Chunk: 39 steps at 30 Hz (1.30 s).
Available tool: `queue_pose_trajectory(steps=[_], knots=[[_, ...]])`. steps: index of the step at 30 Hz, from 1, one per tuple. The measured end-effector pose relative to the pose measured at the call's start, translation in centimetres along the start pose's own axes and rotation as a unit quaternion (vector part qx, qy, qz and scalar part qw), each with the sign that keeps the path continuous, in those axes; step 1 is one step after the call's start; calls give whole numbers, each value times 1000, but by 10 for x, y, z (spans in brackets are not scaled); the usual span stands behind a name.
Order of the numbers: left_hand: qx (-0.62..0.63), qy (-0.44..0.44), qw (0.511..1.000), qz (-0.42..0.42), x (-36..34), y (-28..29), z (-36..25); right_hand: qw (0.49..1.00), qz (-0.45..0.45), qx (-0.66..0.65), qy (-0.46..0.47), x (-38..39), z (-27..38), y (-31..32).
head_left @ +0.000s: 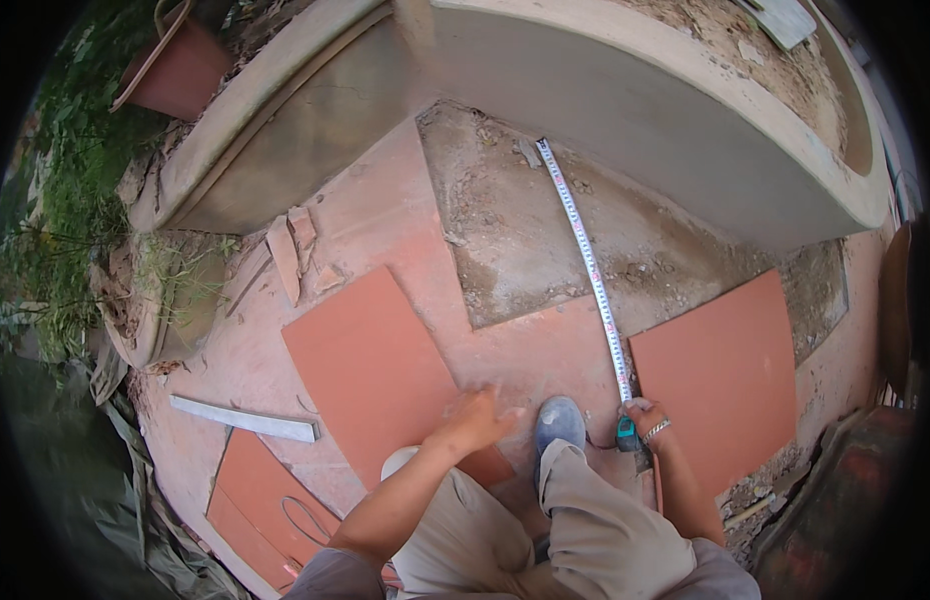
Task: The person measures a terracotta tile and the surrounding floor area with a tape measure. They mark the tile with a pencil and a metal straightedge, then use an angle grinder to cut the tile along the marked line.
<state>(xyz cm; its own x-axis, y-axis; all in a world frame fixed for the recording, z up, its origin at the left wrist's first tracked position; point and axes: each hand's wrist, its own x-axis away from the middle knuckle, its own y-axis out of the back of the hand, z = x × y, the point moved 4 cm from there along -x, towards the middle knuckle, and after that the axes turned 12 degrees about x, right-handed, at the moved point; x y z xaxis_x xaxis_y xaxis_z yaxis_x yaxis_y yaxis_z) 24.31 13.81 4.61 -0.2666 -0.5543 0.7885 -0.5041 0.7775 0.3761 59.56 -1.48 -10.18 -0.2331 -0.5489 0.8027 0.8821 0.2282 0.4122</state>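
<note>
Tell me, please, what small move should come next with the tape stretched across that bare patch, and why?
Probably read the tape measure at the paved edge. The right hand holds its case down by the shoe, and the blade spans the bare mortar patch to the curved concrete wall. The left hand rests on a loose terracotta tile.

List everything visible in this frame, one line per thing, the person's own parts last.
tape measure: one, white blade, stretched from the wall base to the right hand
loose tiles: three, terracotta, left, right and lower left on the floor
tile scraps: a few, terracotta, by the left curb
curved wall: one, grey, top
pot: one, terracotta, top left
straight bar: one, grey, left floor
shoe: one, grey, centre
left hand: on the left tile
right hand: gripping the tape case
</note>
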Motion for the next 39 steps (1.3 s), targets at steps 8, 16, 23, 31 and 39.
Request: queue_pose_trajectory(steps=[8,16,23,31,39], knots=[[-173,44,984,20,-21,-29,50,1000,15,15,17,-3,-1,1],[-241,64,967,42,-16,-45,45,1000,23,-13,6,-2,0,0],[-228,48,971,51,-15,-44,57,1000,23,-18,6,0,5,1],[-228,42,971,57,-16,-45,58,1000,25,-11,-10,-1,3,0],[-222,34,972,62,-19,-47,64,999,17,27,12,4,15,6]])
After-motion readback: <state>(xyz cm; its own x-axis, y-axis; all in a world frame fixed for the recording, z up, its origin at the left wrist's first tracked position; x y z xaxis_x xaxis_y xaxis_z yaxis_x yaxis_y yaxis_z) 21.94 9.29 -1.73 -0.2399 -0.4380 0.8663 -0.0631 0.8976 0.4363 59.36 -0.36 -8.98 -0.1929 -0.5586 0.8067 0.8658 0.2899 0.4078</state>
